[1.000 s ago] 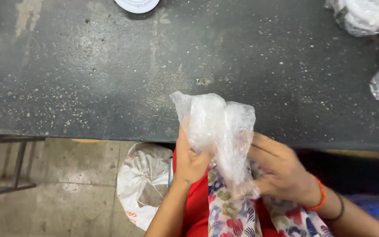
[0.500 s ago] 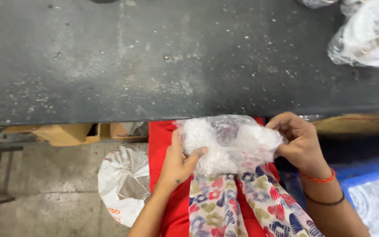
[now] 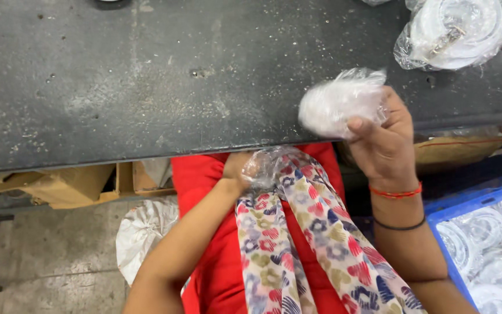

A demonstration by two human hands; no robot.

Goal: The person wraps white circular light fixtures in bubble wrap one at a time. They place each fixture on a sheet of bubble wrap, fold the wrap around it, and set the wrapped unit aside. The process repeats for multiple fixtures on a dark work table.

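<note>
My right hand (image 3: 383, 142) is raised over the front edge of the dark grey table (image 3: 146, 81). It grips a white round item wrapped in a clear plastic bag (image 3: 341, 103), blurred by motion. My left hand (image 3: 235, 170) is low at my lap, just under the table edge. Its fingers are closed on a crumpled piece of clear plastic (image 3: 265, 166) lying against a floral scarf (image 3: 297, 232). The two hands are apart.
More bagged white round items (image 3: 460, 32) lie on the table's far right. A blue crate (image 3: 437, 216) with several bagged pieces stands at lower right. Cardboard boxes (image 3: 71, 186) sit under the table, and a white sack (image 3: 143, 232) lies on the floor.
Both hands held one bagged item in front of me before. My right hand has carried it up and to the right, over the table edge, while my left hand dropped to my lap with loose plastic.
</note>
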